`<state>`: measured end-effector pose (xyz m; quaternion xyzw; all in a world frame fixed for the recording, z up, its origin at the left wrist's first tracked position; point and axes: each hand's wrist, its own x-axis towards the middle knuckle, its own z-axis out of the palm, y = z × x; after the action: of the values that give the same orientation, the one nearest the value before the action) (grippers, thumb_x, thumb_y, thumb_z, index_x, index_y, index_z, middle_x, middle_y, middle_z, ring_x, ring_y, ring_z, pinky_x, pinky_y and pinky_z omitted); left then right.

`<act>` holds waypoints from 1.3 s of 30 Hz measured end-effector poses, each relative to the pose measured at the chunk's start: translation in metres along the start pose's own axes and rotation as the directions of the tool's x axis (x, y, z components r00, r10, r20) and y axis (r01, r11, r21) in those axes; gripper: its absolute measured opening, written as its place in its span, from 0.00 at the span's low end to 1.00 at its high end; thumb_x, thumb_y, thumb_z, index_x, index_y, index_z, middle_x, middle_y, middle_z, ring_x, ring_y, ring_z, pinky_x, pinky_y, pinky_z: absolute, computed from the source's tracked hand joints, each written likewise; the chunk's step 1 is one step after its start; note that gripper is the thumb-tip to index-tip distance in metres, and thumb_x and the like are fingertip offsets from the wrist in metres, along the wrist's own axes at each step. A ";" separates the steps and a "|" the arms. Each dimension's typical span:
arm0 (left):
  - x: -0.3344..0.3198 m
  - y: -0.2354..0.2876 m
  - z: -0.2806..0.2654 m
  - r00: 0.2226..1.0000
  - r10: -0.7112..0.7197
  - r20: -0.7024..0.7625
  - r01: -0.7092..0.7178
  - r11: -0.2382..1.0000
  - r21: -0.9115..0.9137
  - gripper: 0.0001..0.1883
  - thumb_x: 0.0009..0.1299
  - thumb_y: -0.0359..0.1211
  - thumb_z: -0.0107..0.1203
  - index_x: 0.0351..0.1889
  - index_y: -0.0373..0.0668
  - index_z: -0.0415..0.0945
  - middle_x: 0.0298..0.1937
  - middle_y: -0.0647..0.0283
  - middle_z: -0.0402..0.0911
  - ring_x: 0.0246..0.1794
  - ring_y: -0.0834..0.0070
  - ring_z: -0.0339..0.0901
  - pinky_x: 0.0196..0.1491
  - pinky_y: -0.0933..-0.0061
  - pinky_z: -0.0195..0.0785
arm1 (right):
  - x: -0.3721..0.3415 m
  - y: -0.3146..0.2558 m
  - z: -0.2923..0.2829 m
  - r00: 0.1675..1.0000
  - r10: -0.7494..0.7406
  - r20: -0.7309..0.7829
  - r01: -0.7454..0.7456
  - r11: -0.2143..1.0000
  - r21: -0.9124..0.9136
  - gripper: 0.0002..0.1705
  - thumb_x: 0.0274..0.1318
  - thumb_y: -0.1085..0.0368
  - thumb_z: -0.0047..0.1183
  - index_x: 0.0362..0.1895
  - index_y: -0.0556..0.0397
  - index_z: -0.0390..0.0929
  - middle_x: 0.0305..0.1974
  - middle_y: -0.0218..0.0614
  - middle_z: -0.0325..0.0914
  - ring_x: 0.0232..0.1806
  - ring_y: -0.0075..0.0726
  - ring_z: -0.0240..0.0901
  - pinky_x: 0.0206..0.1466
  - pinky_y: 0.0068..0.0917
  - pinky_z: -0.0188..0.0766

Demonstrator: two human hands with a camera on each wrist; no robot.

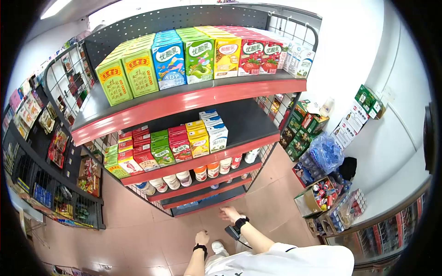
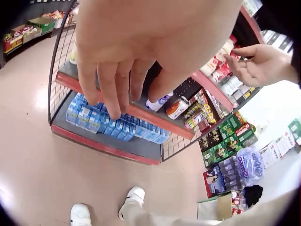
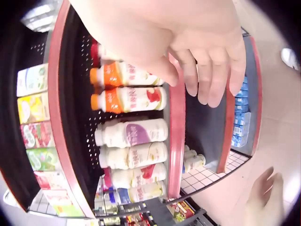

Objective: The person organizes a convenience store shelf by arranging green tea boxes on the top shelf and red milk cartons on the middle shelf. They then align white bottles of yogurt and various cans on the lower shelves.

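Observation:
In the head view the left hand hangs low in front of the shelf rack, holding nothing. The right hand reaches toward the rack's lower shelves, its fingers loosely bent and holding nothing. The left wrist view shows the left hand large at the top, fingers relaxed, with blue cartons on the bottom shelf behind it. In the right wrist view the right hand has relaxed fingers in front of the shelf edge, near orange-capped bottles and white bottles.
Juice and milk cartons line the top shelf, smaller cartons the one below. Boxes, a blue plastic bag and an open carton of cans stand right of the rack. Another rack is at left.

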<state>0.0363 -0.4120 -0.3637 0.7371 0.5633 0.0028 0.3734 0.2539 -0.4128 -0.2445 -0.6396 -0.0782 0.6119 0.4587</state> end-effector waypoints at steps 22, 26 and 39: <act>-0.081 -0.157 0.000 0.751 -0.589 0.299 0.441 0.785 0.435 0.18 0.60 0.36 0.49 0.45 0.39 0.81 0.48 0.47 0.81 0.50 0.52 0.78 0.54 0.58 0.71 | 0.013 0.181 -0.271 0.778 0.319 -0.542 -0.399 0.916 -0.035 0.19 0.58 0.60 0.46 0.50 0.58 0.73 0.36 0.45 0.79 0.33 0.43 0.80 0.28 0.37 0.71; -0.104 -0.170 0.013 0.730 -0.642 0.234 0.566 0.760 0.318 0.17 0.60 0.36 0.49 0.40 0.36 0.82 0.45 0.40 0.80 0.50 0.49 0.78 0.53 0.55 0.72 | -0.022 0.202 -0.297 0.747 0.344 -0.569 -0.483 0.869 -0.109 0.19 0.57 0.62 0.46 0.49 0.60 0.74 0.37 0.47 0.81 0.31 0.43 0.81 0.32 0.43 0.74; -0.052 -0.076 0.007 0.919 -0.351 0.178 0.264 0.886 0.382 0.14 0.64 0.33 0.47 0.45 0.42 0.78 0.44 0.48 0.82 0.46 0.52 0.80 0.48 0.54 0.74 | 0.006 0.162 -0.224 0.932 0.121 -0.342 -0.265 0.871 -0.414 0.20 0.56 0.60 0.49 0.50 0.59 0.72 0.42 0.46 0.78 0.36 0.44 0.80 0.37 0.44 0.74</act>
<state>-0.0431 -0.4523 -0.3890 0.6868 0.6154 -0.2470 0.2976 0.3714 -0.6110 -0.3973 -0.8200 -0.0817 0.5136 0.2390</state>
